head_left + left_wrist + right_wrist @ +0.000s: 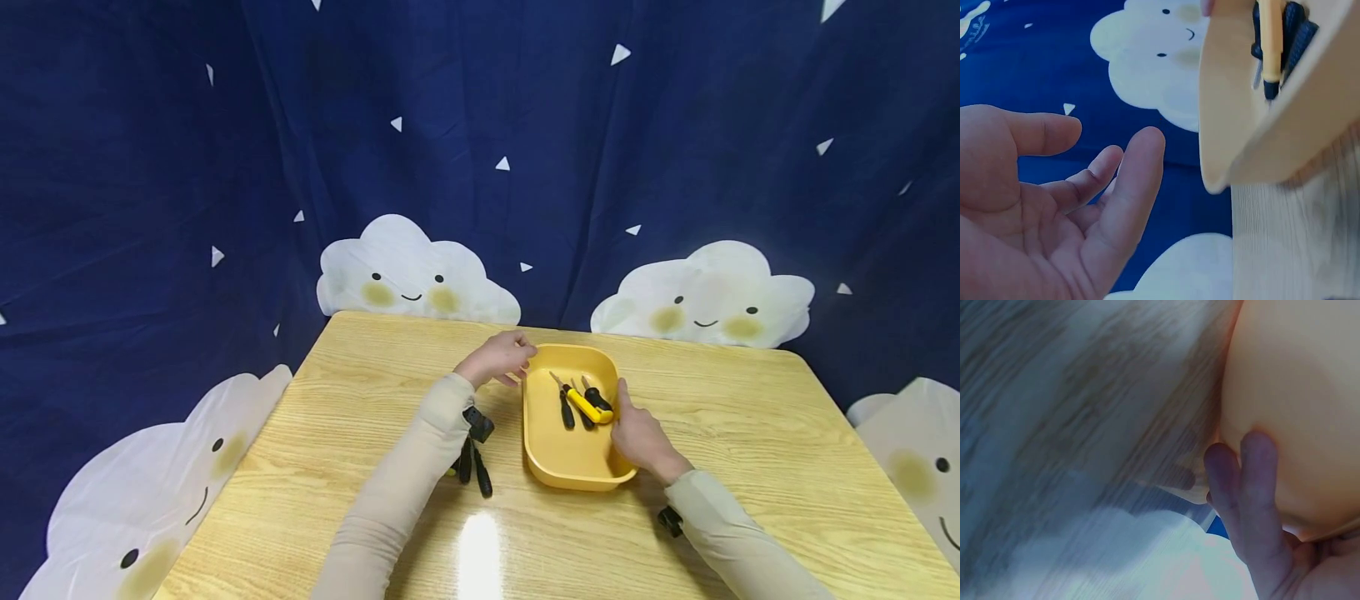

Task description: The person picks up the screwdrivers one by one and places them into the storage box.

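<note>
A yellow plastic bin (573, 462) stands on the table, holding several hand tools. Among them lie a yellow-handled screwdriver (582, 403) and several black-handled tools, one a screwdriver (567, 412). My right hand (641, 435) grips the bin's right wall, with two fingers (1260, 481) against the outside; the thumb is hidden in the right wrist view. Just off the bin's far left corner is my left hand (501, 357). Its fingers are spread and slightly bent around nothing, and a gap separates them from the bin in the left wrist view.
More black-handled tools (482, 475) lie on the wooden table (750, 425) beside my left forearm, which partly covers them. Behind the table hangs a dark blue curtain (450, 100) with white clouds (408, 267).
</note>
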Demonstrator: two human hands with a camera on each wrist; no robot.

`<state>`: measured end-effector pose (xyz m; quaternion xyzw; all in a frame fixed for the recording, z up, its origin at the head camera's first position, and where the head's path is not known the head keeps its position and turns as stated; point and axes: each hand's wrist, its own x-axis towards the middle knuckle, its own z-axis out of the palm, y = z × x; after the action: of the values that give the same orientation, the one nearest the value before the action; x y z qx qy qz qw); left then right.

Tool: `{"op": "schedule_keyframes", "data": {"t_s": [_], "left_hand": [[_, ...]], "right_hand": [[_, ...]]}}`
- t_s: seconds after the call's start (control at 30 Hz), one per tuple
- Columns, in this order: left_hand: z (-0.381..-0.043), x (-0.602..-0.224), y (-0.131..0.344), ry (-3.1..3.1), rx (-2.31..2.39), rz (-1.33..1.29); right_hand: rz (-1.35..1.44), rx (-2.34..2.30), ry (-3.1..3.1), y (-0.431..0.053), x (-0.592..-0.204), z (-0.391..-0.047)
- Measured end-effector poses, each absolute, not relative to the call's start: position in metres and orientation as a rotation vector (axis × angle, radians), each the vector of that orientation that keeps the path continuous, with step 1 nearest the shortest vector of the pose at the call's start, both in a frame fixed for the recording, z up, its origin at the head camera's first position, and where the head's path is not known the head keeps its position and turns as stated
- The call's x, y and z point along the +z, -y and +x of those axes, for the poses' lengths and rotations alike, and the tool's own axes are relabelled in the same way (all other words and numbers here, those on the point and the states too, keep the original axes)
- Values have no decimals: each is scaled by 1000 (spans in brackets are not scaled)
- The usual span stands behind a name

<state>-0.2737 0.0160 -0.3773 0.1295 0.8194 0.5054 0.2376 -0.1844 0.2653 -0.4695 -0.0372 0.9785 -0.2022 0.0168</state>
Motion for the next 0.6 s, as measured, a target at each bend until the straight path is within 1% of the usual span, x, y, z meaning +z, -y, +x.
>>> {"op": "schedule_keyframes", "data": {"t_s": [0.6], "left_hand": [[-273, -402, 39, -2316, 1312, 293]], "right_hand": [[-116, -621, -3048, -264, -467, -183]]}}
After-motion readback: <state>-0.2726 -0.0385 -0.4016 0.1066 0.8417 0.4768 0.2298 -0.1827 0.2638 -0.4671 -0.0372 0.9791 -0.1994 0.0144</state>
